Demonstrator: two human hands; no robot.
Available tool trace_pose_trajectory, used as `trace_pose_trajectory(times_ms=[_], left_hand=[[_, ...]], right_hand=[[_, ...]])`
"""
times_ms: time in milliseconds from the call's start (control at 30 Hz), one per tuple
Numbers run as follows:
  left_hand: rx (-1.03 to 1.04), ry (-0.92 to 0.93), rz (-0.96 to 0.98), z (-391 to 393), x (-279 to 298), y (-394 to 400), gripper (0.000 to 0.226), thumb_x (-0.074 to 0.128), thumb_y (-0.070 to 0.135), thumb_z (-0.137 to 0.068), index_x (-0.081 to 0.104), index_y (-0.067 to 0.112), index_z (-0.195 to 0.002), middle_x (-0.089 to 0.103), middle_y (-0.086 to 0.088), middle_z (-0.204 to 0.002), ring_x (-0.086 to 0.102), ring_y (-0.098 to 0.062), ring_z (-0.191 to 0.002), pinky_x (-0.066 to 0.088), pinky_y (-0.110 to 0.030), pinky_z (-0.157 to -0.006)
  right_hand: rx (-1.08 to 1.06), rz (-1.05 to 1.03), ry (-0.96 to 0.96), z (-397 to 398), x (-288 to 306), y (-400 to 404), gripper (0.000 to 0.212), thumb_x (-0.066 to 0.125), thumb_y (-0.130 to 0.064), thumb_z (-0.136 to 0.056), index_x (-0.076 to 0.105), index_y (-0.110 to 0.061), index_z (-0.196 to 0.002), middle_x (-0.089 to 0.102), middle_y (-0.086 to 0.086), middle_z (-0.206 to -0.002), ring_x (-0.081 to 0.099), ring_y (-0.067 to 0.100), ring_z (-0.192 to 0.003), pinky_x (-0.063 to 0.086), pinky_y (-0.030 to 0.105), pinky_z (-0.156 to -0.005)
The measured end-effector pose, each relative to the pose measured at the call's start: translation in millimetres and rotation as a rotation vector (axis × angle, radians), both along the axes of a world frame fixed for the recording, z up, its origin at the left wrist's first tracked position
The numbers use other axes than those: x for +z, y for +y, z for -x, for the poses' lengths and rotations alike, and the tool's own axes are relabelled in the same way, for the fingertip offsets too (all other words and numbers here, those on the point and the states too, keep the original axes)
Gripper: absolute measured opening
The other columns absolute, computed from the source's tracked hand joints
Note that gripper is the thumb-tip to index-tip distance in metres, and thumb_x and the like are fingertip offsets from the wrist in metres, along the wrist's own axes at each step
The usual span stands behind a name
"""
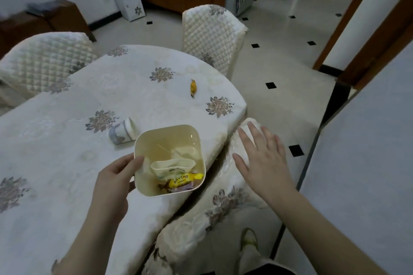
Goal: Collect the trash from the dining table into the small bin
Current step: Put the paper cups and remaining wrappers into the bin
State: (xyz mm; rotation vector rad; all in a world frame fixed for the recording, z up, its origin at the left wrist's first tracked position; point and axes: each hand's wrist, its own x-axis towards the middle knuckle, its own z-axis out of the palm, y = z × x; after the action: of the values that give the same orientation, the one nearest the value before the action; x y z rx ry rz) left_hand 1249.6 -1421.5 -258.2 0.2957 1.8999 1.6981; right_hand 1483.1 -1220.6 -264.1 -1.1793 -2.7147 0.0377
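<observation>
While the left hand (111, 182) grips the small bin (169, 159) by its rim at the surface edge, keeping it handy, the right hand (262, 158) hovers with fingers spread, holding nothing; a yellow candy wrapper (193, 88) lies at one o'clock of the bin, a crumpled paper cup (123, 132) at ten.

Things on the table and in the bin

The bin (169, 160) sits near the table (67, 140) edge, wrappers (178, 182) inside. A paper cup (123, 132) lies just left behind it, a candy (193, 88) farther back.

The cloth-covered dining table (67, 162) carries a yellow candy wrapper (193, 88) and a tipped paper cup (123, 131).
</observation>
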Motion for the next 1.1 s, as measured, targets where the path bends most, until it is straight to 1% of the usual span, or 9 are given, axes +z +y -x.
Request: trace_pose_trajectory(times_ms=[167,267,400,500,700,767,867,933,1100], left_hand=[[0.120,0.022,0.020,-14,0,39,0.027,0.068,0.010,-0.092,0.084,0.029,-0.083,0.082,-0.001,-0.085,0.076,-0.010,-0.070,0.058,-0.022,-0.052],[0.224,0.014,0.044,-19,1,55,0.021,0.069,0.012,-0.092,0.083,0.025,-0.084,0.082,-0.001,-0.085,0.076,-0.010,-0.069,0.057,-0.020,-0.050],[0.356,0.021,0.052,-27,2,65,0.015,0.068,0.012,-0.093,0.079,0.022,-0.092,0.082,0.002,-0.084,0.075,-0.008,-0.069,0.057,-0.019,-0.051],[0.452,0.014,0.050,-30,3,60,0.015,0.068,0.012,-0.093,0.079,0.022,-0.089,0.081,0.003,-0.083,0.075,-0.007,-0.068,0.057,-0.024,-0.055],[0.636,-0.027,0.046,-31,5,22,0.027,0.069,0.012,-0.092,0.082,0.027,-0.073,0.080,0.002,-0.074,0.073,-0.007,-0.061,0.056,-0.023,-0.050],[0.698,-0.043,0.046,-28,8,5,0.023,0.070,0.013,-0.091,0.082,0.025,-0.075,0.080,0.001,-0.075,0.072,-0.007,-0.061,0.057,-0.025,-0.051],[0.767,-0.061,0.064,-23,9,-20,0.017,0.071,0.014,-0.090,0.081,0.022,-0.079,0.080,0.000,-0.076,0.072,-0.009,-0.062,0.054,-0.031,-0.059],[0.788,-0.068,0.070,-18,7,-34,0.013,0.071,0.014,-0.091,0.079,0.021,-0.084,0.080,0.002,-0.075,0.073,-0.012,-0.065,0.054,-0.032,-0.061],[0.826,-0.086,0.057,-8,-6,-62,0.013,0.069,0.012,-0.092,0.078,0.019,-0.086,0.079,0.004,-0.073,0.072,-0.007,-0.062,0.053,-0.032,-0.061]], right_hand=[[0.128,0.068,-0.023,16,-2,63,0.062,0.032,-0.053,-0.090,0.046,-0.021,-0.141,0.045,0.006,-0.147,0.040,0.034,-0.134,0.030,0.051,-0.109],[0.210,0.077,-0.010,27,0,101,0.061,0.041,-0.051,-0.087,0.048,-0.021,-0.140,0.046,0.006,-0.147,0.045,0.036,-0.130,0.035,0.052,-0.107],[0.324,0.100,0.026,51,1,134,0.060,0.044,-0.049,-0.088,0.045,-0.020,-0.141,0.044,0.006,-0.148,0.039,0.034,-0.135,0.032,0.051,-0.109],[0.405,0.096,0.043,74,-1,143,0.061,0.057,-0.044,-0.089,0.043,-0.019,-0.143,0.041,0.007,-0.150,0.036,0.034,-0.137,0.028,0.052,-0.110],[0.554,0.112,0.038,131,7,128,0.061,0.049,-0.046,-0.093,0.034,-0.023,-0.147,0.031,0.005,-0.155,0.026,0.032,-0.141,0.022,0.053,-0.113],[0.592,0.099,0.044,149,14,116,0.061,0.046,-0.047,-0.093,0.032,-0.024,-0.148,0.029,0.003,-0.156,0.024,0.031,-0.142,0.021,0.051,-0.113],[0.646,0.090,0.059,170,22,97,0.061,0.044,-0.047,-0.094,0.029,-0.024,-0.149,0.027,0.003,-0.157,0.023,0.030,-0.143,0.020,0.049,-0.114],[0.675,0.083,0.046,181,23,85,0.061,0.042,-0.048,-0.095,0.026,-0.025,-0.150,0.024,0.003,-0.158,0.020,0.029,-0.144,0.017,0.047,-0.115],[0.728,0.088,-0.004,205,14,53,0.063,0.036,-0.050,-0.096,0.018,-0.027,-0.152,0.016,0.000,-0.160,0.013,0.026,-0.145,0.012,0.044,-0.116]])
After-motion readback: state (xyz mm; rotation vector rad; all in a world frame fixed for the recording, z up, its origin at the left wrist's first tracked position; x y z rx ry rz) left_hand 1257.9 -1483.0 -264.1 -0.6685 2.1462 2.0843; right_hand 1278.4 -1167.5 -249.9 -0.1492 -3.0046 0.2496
